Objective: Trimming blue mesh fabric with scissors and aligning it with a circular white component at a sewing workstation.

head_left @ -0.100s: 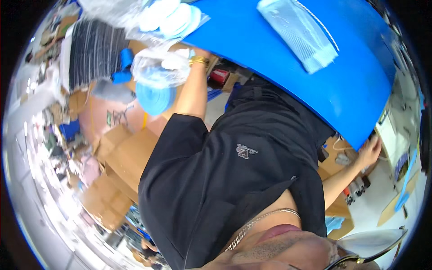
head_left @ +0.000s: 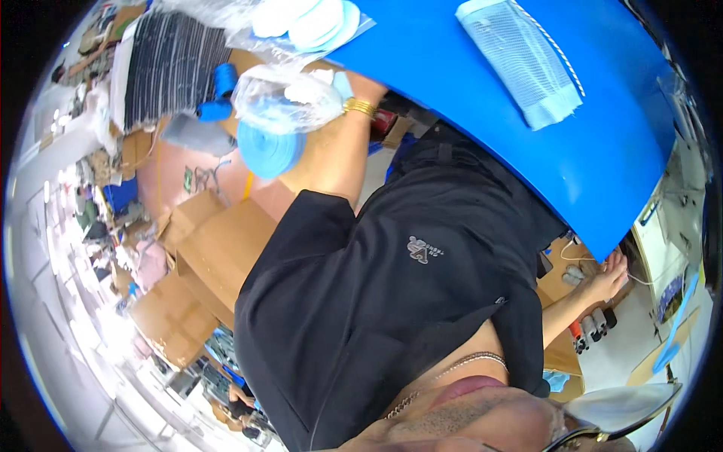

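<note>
My left hand (head_left: 366, 87), below a gold bracelet, is at the near left edge of the blue tabletop (head_left: 482, 83). Its fingers are hidden, so their hold does not show. Beside that wrist are a clear plastic bag (head_left: 282, 102) and a coil of light blue band (head_left: 271, 149). At the tabletop's right corner, my right hand (head_left: 608, 276) has its fingers curled together. A thin white cord (head_left: 640, 281) runs close by; whether the fingers grip it is unclear. On the tabletop lies a light blue mesh strip (head_left: 520, 64) with a twisted cord along one side.
Pale round discs (head_left: 324, 24) in clear plastic lie at the tabletop's far left. Blue thread spools (head_left: 224, 80) stand beside a dark striped stack (head_left: 177, 68). Open cardboard boxes (head_left: 222, 241) are on the floor at left. Several small spools (head_left: 595, 325) sit beneath my right forearm.
The whole view has shifted, carrying the tabletop and left hand rightward in the picture. My right hand has dropped slightly relative to the corner, with its fingers now closer together.
</note>
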### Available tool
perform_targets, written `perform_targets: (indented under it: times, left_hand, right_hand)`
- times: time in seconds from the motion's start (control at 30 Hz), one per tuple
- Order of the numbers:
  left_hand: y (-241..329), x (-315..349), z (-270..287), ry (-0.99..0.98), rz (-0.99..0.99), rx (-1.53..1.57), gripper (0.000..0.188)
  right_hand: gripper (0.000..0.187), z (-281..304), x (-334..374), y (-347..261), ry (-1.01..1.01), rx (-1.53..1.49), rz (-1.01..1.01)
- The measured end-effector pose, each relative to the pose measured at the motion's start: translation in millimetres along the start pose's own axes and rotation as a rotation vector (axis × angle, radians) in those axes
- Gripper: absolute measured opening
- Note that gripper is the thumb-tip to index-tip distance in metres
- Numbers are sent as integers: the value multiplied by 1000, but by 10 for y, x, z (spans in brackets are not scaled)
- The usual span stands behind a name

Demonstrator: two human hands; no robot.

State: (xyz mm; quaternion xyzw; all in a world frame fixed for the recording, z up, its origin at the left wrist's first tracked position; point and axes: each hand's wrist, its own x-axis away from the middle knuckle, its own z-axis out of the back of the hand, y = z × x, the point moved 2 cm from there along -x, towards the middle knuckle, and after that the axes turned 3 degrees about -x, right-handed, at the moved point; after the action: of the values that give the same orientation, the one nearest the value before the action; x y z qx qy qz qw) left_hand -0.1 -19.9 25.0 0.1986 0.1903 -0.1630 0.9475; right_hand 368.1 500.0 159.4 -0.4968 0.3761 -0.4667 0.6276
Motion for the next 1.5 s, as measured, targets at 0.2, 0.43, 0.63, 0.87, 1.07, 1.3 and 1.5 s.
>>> perform_targets:
  times: [0.2, 0.43, 0.63, 0.87, 1.07, 1.3, 1.5]
  left_hand:
    - [810, 172, 742, -179, 327, 91, 34]
    - [910, 156, 2087, -798, 144, 288, 26]
    - [1315, -419, 3032, -621, -106, 495, 22]
    - [2462, -519, 1984, -222, -419, 556, 29]
    - [2984, -156, 1425, -435, -511, 688, 29]
    - [2983, -205, 1323, -476, -476, 690, 30]
    - [3067, -155, 1301, -494, -613, 542, 23]
  right_hand:
    - [20, 21, 775, 229, -140, 11, -228]
    - [18, -705, 1306, -772, -799, 108, -246]
    - [26, -1467, 1513, -1719, -1413, -89, 283]
    - [65, -1761, 1756, -1563, -1180, -231, 32]
    - [50, -1440, 1442, -1263, -698, -65, -26]
    - [37, -1050, 1519, -1144, -456, -174, -24]
    - [78, -1387, 1604, -980, -667, -312, -245]
